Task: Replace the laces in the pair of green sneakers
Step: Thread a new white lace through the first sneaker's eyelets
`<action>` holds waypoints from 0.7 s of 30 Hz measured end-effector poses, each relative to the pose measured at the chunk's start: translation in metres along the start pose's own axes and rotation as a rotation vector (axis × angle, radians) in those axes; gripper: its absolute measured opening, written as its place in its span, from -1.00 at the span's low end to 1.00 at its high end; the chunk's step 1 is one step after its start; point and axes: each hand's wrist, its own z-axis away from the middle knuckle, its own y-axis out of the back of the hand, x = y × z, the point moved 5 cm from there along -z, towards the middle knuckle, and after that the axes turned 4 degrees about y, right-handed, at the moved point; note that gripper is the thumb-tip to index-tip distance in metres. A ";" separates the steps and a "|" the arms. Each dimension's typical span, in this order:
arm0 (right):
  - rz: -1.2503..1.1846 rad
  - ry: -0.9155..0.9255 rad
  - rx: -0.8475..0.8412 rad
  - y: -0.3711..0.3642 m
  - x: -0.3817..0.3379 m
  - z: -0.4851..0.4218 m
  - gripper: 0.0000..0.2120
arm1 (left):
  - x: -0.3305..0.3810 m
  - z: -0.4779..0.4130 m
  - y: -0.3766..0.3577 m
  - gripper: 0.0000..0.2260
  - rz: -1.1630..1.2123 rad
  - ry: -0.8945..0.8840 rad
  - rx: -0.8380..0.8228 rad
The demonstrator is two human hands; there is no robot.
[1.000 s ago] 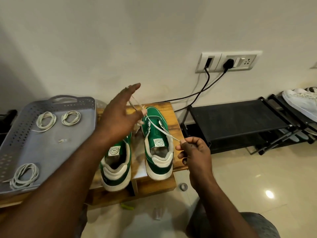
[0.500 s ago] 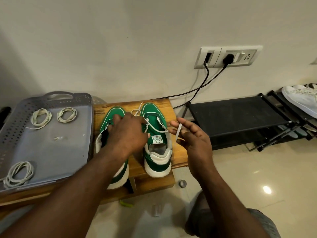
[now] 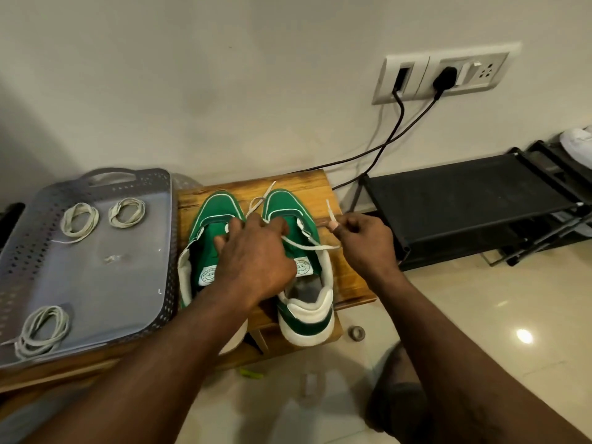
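Head view: I see both green sneakers (image 3: 215,210) side by side on the wooden bench (image 3: 302,186), centre of frame, toes toward the wall. Left hand (image 3: 256,255) lies over their tongues, fingers bent down at the front eyelets of the right-side one; can't tell if it grips anything. Right hand (image 3: 365,242), right of centre, pinches a white lace (image 3: 308,247) between thumb and forefinger, tip sticking up. Lace runs from that pinch across the shoe to under the left fingers; another end loops out between the toes. Grey tray (image 3: 96,285) at left holds three lace coils (image 3: 78,218). Black rack (image 3: 464,193) at right.
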 end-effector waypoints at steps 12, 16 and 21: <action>-0.211 0.162 0.080 -0.008 -0.013 -0.006 -0.89 | -0.002 -0.053 0.034 -0.87 0.387 -0.067 0.287; -0.244 0.222 0.267 0.002 -0.017 -0.009 -0.84 | 0.009 -0.069 0.039 -0.25 0.612 -0.182 0.151; -0.045 0.296 0.346 0.005 -0.012 -0.011 -0.83 | -0.007 -0.078 0.014 -0.72 0.391 -0.023 0.060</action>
